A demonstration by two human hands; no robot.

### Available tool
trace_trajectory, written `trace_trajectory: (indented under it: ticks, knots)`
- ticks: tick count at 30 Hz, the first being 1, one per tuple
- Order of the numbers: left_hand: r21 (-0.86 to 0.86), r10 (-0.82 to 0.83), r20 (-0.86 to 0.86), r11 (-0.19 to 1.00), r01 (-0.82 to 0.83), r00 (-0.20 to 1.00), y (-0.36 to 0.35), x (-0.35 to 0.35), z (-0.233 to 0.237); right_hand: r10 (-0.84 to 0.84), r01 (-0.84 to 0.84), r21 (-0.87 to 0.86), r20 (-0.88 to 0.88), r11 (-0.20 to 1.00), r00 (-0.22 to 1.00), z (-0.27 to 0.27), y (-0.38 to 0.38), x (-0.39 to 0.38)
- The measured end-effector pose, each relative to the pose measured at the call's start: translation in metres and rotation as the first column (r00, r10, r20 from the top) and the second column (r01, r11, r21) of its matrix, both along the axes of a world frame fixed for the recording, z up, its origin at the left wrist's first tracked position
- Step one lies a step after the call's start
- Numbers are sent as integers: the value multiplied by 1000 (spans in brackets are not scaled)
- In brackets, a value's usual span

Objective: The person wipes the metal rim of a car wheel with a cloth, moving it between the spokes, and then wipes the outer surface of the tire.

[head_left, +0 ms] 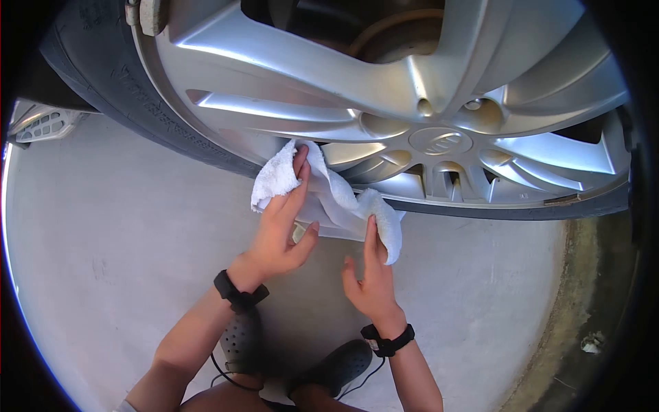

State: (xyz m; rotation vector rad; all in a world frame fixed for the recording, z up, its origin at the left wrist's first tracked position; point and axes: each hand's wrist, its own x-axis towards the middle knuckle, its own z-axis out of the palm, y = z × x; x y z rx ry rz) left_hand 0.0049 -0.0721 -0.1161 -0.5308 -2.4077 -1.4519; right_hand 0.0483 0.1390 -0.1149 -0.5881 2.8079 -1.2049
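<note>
A white terry cloth (334,199) hangs bunched and folded between my two hands, against the lower part of a silver alloy wheel (295,77). My left hand (276,237) has its fingers stretched up into the left end of the cloth, close to the rim, with the thumb apart below. At the cloth's right end, the fingers of my right hand (374,281) hold a drooping fold, and that thumb also stands away. The cloth overlaps the lower spokes and the tyre (147,113) in this view.
The wheel's round centre cap (440,141) and recessed lug holes lie up and to the right. Below is a pale concrete floor (123,254). My feet in dark clogs (336,364) are near the bottom. Thin cables run by my legs, and a dark strip borders the floor at right.
</note>
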Motion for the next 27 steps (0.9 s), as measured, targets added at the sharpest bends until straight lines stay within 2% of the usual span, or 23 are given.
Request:
trace_trajectory:
  ticks: [3, 6, 9, 12, 15, 16, 19, 22, 25, 26, 27]
  knots:
    - [62, -89, 25, 994, 88, 996, -2, -9, 9, 32, -29, 31, -100, 999, 994, 16, 0, -13]
    - [83, -191, 93, 980, 183, 977, 3, -18, 43, 67, -67, 9, -248, 998, 966, 35, -1, -32]
    - [134, -159, 26, 979, 154, 987, 16, -22, 48, -60, 23, -113, -336, 993, 940, 50, -14, -50]
    - [-31, -65, 18, 997, 66, 998, 14, -20, 29, 0, 31, 116, -257, 993, 966, 35, -20, -47]
    - [-153, 58, 140, 988, -36, 988, 6, -12, 1, 199, -190, 314, 3, 930, 980, 6, -13, -40]
    - [-157, 96, 110, 985, -78, 989, 5, -11, -4, 177, -163, 274, -28, 948, 984, -1, -17, -36]
    - [-158, 86, 203, 986, -54, 975, 3, -4, 4, 132, -108, 190, -123, 976, 984, -1, -21, -31]
    - [-102, 28, 32, 994, -25, 999, 10, -10, 17, 17, 8, 142, -176, 990, 984, 25, -27, -40]
    - [-163, -63, -163, 986, 36, 985, 20, -21, 41, -18, 107, 192, -416, 976, 909, 49, -25, -49]
    - [-82, -58, -117, 995, 49, 991, 26, -21, 41, -47, 107, 143, -369, 984, 928, 55, -25, -49]
    - [-69, -31, -136, 997, 22, 990, 31, -22, 40, -55, 122, 165, -359, 979, 932, 59, -25, -49]
